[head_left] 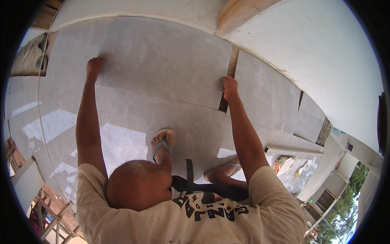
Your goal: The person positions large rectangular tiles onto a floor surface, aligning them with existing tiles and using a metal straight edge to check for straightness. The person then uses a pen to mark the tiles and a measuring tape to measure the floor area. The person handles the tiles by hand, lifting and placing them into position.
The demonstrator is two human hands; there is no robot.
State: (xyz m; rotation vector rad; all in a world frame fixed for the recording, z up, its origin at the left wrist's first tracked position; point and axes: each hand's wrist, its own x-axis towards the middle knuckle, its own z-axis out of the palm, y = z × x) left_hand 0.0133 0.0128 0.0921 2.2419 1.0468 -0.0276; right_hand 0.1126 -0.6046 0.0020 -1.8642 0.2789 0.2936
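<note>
A large grey tile (162,61) lies ahead of me in a floor of similar tiles. My left hand (94,66) rests on it toward the left with fingers curled; whatever they grip is hidden. My right hand (229,86) is closed on the tile's right edge, beside a narrow dark gap that separates it from another grey tile (264,85). My sandalled feet stand on the tiles below, between my forearms.
A white wall (304,57) with a wooden piece (231,12) borders the far side. A thin cable (38,97) runs along the left. A long strip (294,151) and scattered items (280,164) lie at right. A wooden frame (53,215) stands lower left.
</note>
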